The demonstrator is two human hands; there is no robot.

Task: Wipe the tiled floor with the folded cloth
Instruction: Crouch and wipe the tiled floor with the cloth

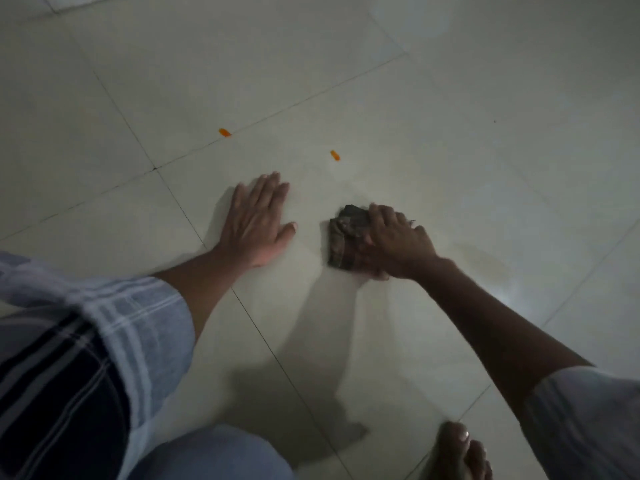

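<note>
Pale denim over my knee (214,455) fills the near edge, with a bare foot (457,452) planted at the near right and a checked sleeve (114,327) at the near left. From there both arms reach out onto the tiled floor (346,98).

I judge the wiping itself to be in hand. My right hand (394,240) sits on top of the folded cloth (346,237), fingers curled over it and pressing it to the tile; the dark cloth lies near the middle of the scene, just right of my other hand. My left hand (258,225) lies flat on the floor with fingers straight and close together, holding nothing, and I take it to be bracing my weight.

Farther out lie two small orange scraps: one (335,155) just beyond the cloth, the other (224,132) farther left beside a grout line. The next stroke, I reckon, calls for steady downward pressure and a push away from me, and those scraps stand in its path; the cloth may drag or smear them unless I gather them. The braced hand also limits any sweep to the left.
</note>
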